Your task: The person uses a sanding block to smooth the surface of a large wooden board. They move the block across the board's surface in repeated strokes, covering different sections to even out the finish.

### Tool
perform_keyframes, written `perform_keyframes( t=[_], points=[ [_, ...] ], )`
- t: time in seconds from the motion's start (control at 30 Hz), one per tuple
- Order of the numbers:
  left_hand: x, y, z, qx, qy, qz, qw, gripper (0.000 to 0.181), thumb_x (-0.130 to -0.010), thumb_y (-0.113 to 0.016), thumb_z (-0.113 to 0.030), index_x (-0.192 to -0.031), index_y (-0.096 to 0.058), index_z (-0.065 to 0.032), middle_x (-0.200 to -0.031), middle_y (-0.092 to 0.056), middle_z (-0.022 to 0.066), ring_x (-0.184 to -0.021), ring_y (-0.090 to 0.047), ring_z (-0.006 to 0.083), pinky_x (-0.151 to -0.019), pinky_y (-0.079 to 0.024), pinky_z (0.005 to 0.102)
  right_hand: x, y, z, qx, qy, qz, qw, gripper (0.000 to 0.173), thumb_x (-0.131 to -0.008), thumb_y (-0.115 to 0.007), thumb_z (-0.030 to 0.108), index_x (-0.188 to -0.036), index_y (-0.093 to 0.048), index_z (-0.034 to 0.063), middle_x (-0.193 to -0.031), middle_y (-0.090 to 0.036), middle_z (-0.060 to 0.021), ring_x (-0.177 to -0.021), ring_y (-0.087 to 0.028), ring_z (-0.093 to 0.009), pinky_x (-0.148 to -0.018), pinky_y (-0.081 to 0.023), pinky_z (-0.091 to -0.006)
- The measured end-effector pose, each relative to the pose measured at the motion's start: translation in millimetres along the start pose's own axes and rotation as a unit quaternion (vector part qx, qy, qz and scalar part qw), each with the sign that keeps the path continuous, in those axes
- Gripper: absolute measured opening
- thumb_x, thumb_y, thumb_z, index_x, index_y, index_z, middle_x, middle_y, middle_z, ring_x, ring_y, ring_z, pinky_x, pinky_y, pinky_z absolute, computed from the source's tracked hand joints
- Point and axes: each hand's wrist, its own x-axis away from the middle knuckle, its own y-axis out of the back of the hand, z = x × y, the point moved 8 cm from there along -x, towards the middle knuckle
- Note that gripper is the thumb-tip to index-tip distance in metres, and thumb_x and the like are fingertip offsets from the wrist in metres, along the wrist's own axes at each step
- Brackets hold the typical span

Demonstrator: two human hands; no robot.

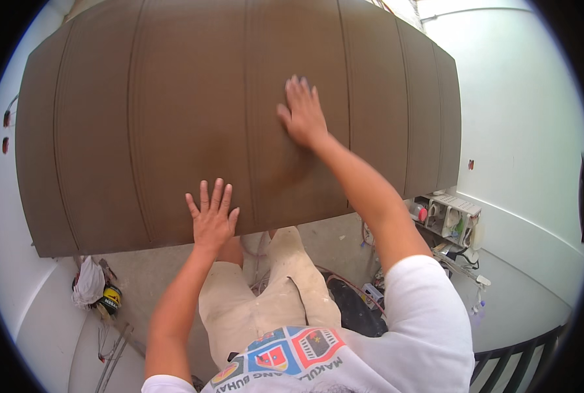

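Note:
A large brown panel with several grooves running away from me fills the upper view, like a door leaf. My left hand rests flat near its front edge, fingers spread, with nothing in it. Farther in and to the right, my right hand lies palm down on the surface, slightly blurred. Something dark shows between its fingertips; whether a thin sheet lies under the palm is hidden. A darker smudge spreads on the panel below the right wrist.
At right stands a whitish plastic rack holding small items. A paint can and a pale cloth are at lower left. A reddish hose and a dark bag-like item lie on the floor. Dark railing stands at lower right.

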Motion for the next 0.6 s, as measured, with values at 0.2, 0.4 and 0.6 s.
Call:
perform_keyframes(
  t=[0.2, 0.4, 0.6],
  points=[
    [29, -43, -125, 0.114, -0.226, 0.158, 0.954, 0.06, -0.102, -0.064, -0.038, -0.156, -0.055, -0.0139, -0.168, -0.046, 0.0067, -0.159, -0.034, 0.0313, -0.131, -0.016, 0.0621, 23, -12, 28, -0.006, 0.072, 0.041, 0.997, 0.07, -0.107, -0.052, 0.048, -0.16, -0.041, 0.0024, -0.171, -0.036, -0.0204, -0.16, -0.029, -0.042, -0.13, -0.02, -0.0611],
    [-12, -19, -143, 0.28, -0.292, 0.096, 0.909, 0.047, -0.089, -0.074, -0.016, -0.136, -0.067, -0.0112, -0.145, -0.063, 0.01, -0.141, -0.055, 0.0324, -0.124, -0.034, 0.0593, 244, 4, 30, -0.187, 0.463, 0.213, 0.84, 0.071, -0.104, -0.058, 0.054, -0.159, -0.048, 0.0101, -0.171, -0.04, -0.0095, -0.162, -0.028, -0.035, -0.132, -0.018, -0.0614],
    [-172, 13, -36, -0.044, -0.017, 0.014, 0.999, 0.055, -0.107, -0.057, -0.041, -0.159, -0.053, -0.0235, -0.172, -0.04, 0.0041, -0.162, -0.029, 0.0342, -0.131, -0.014, 0.0644, -106, 23, -118, -0.022, 0.085, -0.013, 0.996, 0.067, -0.108, -0.05, 0.046, -0.158, -0.045, 0.0017, -0.17, -0.038, -0.0208, -0.159, -0.032, -0.041, -0.13, -0.022, -0.06]
  ],
)
